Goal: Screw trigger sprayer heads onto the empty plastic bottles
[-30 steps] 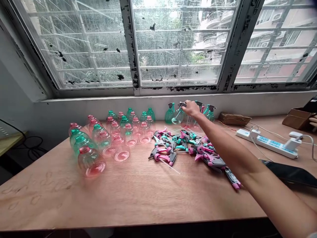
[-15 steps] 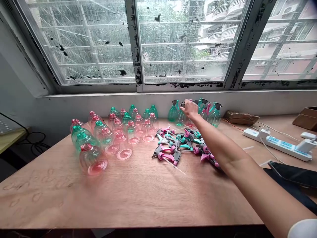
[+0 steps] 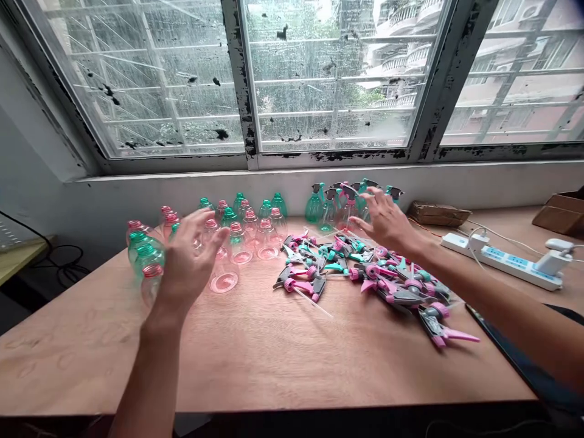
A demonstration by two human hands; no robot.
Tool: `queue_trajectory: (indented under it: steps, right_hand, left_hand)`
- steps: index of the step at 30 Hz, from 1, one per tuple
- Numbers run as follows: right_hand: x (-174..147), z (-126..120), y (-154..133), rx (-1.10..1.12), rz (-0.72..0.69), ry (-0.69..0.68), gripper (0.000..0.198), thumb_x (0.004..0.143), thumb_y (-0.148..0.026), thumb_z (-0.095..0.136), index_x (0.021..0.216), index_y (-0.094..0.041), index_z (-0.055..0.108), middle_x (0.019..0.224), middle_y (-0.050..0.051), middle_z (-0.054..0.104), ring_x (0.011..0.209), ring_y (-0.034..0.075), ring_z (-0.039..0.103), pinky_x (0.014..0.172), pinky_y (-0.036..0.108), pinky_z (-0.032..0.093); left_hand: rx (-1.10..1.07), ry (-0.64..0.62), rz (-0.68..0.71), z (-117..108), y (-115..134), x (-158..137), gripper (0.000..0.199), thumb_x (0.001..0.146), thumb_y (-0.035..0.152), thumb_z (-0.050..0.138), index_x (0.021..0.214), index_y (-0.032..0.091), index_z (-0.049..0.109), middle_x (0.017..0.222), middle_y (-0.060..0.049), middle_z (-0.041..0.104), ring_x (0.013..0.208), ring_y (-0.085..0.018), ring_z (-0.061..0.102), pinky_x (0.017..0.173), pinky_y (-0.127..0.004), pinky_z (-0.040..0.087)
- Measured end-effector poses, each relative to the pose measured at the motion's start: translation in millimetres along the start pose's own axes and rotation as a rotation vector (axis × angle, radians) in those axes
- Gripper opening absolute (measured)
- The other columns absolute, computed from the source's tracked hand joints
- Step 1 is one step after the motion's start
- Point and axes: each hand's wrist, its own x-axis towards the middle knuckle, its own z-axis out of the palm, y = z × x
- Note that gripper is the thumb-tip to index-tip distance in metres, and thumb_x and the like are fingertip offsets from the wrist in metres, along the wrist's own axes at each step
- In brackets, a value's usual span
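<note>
Many bare-necked pink/grn btls [image 3: 238,248] | spray btls [image 3: 314,210] by wall [image 3: 173,190], contents unclear | both hands [image 3: 194,261] [image 3: 387,222] loose, unclenched

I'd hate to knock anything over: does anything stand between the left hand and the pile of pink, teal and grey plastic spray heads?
Yes: in this view, a transparent pink plastic bottle stands upright between the open left hand and the pile. More stand farther back. The hand's height above the wooden tabletop is hard to judge.

Workshop, with heaped spray heads [image 3: 399,295]
</note>
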Motion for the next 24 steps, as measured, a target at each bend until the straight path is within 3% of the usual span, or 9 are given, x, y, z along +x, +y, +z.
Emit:
queue_trajectory:
  steps: [2,5,9,12,15,18,22,24]
  right_hand:
    - [-30,-18,0,0.009,-0.054,-0.034,0.056,0.098,-0.048,0.052,0.142,-0.015,0.045,0.155,0.022,0.038,0.137,0.041,0.043,0.105,0.057,0.045]
    - [-74,-40,-7,0.050,-0.124,-0.135,0.041,0.101,-0.043,0.048,0.134,-0.020,0.055,0.152,0.019,0.045,0.134,0.038,0.049,0.104,0.055,0.047]
    - [-120,-55,-13,0.062,-0.124,-0.334,0.033,0.102,-0.036,0.045,0.127,-0.023,0.062,0.129,0.015,0.068,0.116,0.036,0.064,0.095,0.050,0.052]
    - [-138,-54,-10,-0.012,-0.045,-0.440,0.035,0.102,-0.040,0.048,0.127,-0.022,0.063,0.123,0.015,0.073,0.113,0.037,0.067,0.089,0.047,0.054]
    - [-136,-43,-8,-0.067,0.026,-0.485,0.035,0.103,-0.041,0.047,0.127,-0.021,0.063,0.125,0.016,0.072,0.117,0.036,0.066,0.091,0.043,0.052]
    - [-118,-25,-14,-0.061,0.031,-0.527,0.027,0.100,-0.038,0.056,0.117,-0.021,0.068,0.117,0.017,0.075,0.114,0.036,0.068,0.090,0.042,0.051]
    - [-94,-1,-25,-0.015,0.089,-0.536,0.022,0.095,-0.034,0.065,0.105,-0.016,0.072,0.110,0.022,0.076,0.100,0.038,0.073,0.078,0.040,0.053]
    - [-88,6,-25,0.033,0.125,-0.513,0.018,0.092,-0.028,0.068,0.101,-0.014,0.072,0.109,0.023,0.076,0.098,0.038,0.074,0.076,0.039,0.053]
  left_hand:
    - [0.069,-0.062,-0.056,31,-6,22,0.050,0.101,0.039,0.052,0.140,0.007,0.047,0.141,-0.021,0.056,0.132,-0.040,0.052,0.105,-0.059,0.045]
    - [0.173,-0.167,-0.114,60,-16,22,0.069,0.089,0.041,0.067,0.136,-0.004,0.046,0.132,-0.035,0.058,0.135,-0.059,0.041,0.105,-0.074,0.033]
    - [0.191,-0.270,-0.083,60,-9,-22,0.069,0.091,0.042,0.063,0.145,0.007,0.035,0.133,-0.031,0.059,0.118,-0.052,0.062,0.092,-0.061,0.051]
    - [0.051,-0.371,-0.157,55,11,-68,0.078,0.086,0.051,0.067,0.145,0.015,0.031,0.129,-0.025,0.065,0.120,-0.048,0.064,0.092,-0.056,0.054]
    - [-0.277,-0.454,-0.170,63,35,-108,0.076,0.080,0.055,0.072,0.137,0.019,0.036,0.135,-0.022,0.062,0.123,-0.042,0.064,0.099,-0.055,0.053]
    - [-0.623,-0.553,-0.195,81,57,-128,0.074,0.077,0.051,0.078,0.133,0.022,0.038,0.137,-0.020,0.060,0.125,-0.037,0.064,0.103,-0.048,0.052]
    - [-0.748,-0.643,-0.183,101,79,-128,0.086,0.066,0.045,0.089,0.131,0.022,0.036,0.138,-0.021,0.060,0.128,-0.038,0.061,0.105,-0.049,0.050]
    - [-0.753,-0.623,-0.196,105,85,-127,0.087,0.065,0.046,0.090,0.131,0.024,0.038,0.137,-0.018,0.062,0.127,-0.037,0.061,0.106,-0.049,0.049]
